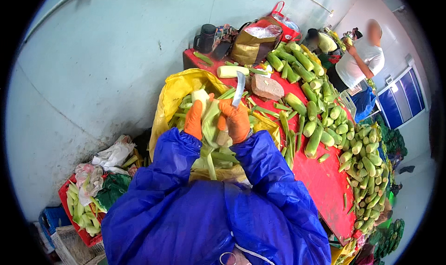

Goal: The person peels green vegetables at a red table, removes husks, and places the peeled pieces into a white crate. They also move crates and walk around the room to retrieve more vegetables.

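My left hand (193, 119), in an orange glove, is closed around a partly husked ear of corn (201, 96), whose pale top shows above the fingers. Pale green husk leaves (211, 126) hang from it between my hands. In my right hand (236, 122), also gloved in orange, is a knife (239, 89) with its curved blade pointing up and away. The right fingers are against the husk leaves; the knife's handle is mostly hidden. Both hands are over a yellow sack (173, 88) holding loose husks.
A red table (320, 181) carries a long heap of corn ears (367, 172) on the right. A brick-like block (267, 87) and a peeled ear (233, 71) lie beyond the knife. Bags (253, 44) and a dark mug (205, 38) stand behind. A person (360, 63) stands far right.
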Available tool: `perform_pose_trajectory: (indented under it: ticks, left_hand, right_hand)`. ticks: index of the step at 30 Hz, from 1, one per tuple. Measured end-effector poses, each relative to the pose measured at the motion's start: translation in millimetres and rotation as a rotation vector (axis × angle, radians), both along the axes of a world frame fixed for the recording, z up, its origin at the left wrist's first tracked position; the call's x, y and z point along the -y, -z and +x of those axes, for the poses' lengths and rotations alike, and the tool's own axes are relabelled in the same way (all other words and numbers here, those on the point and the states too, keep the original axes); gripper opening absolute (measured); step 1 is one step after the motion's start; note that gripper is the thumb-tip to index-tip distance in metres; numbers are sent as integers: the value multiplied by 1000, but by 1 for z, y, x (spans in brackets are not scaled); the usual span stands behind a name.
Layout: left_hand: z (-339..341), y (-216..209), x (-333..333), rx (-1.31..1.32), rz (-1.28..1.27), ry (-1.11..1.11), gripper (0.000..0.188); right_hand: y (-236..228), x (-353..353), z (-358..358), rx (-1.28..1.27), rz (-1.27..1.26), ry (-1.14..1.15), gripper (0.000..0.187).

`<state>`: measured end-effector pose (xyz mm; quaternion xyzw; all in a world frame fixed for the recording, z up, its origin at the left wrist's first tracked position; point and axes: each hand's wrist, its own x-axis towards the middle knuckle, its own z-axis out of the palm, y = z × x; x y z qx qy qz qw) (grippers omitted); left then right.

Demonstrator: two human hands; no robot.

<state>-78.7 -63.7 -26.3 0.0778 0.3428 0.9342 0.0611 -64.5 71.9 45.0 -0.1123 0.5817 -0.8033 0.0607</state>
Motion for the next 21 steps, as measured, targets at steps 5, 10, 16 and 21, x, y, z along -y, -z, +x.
perform_pose_trajectory:
  ticks: [5, 10, 16, 21]
  left_hand:
    - [-11, -12, 13, 108, 34, 25, 86]
    - [-60, 5, 63, 218, 35, -242, 89]
    - [-43, -26, 32, -2, -319, -243, 70]
    - [-27, -43, -21, -190, -363, 18, 65]
  right_hand:
    - [-5, -28, 25, -12, 137, -166, 31]
    - [42, -93, 69, 141, 528, -375, 29]
    - [-24, -93, 26, 70, 506, 79, 56]
    - [-40, -25, -2, 8, 603, 191, 56]
